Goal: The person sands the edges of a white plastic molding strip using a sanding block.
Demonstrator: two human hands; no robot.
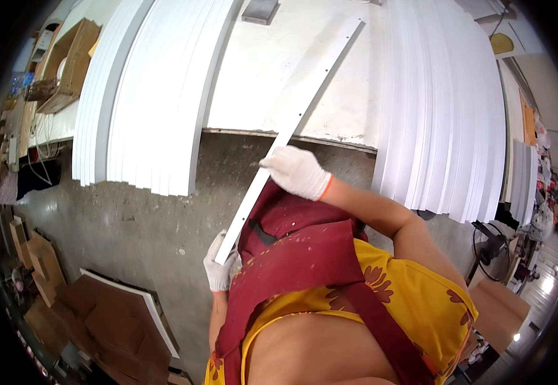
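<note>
Gloved hands gripping a long white strip (292,125) at the bench.
The left hand (220,263) is clamping its near end, the right hand (296,172) is closing over its middle; beyond the fingers it is lying across the worktable (260,70) between white panel stacks (151,96).

Both hands wear white knit gloves; the left hand (220,263) sits low and close to the body, fingers curled shut, while the right hand (297,172) reaches higher, forearm bare, fingers closed

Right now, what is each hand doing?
Left hand: closed on the near end of the long white strip.
Right hand: resting on the strip's middle; grip unclear.
</note>
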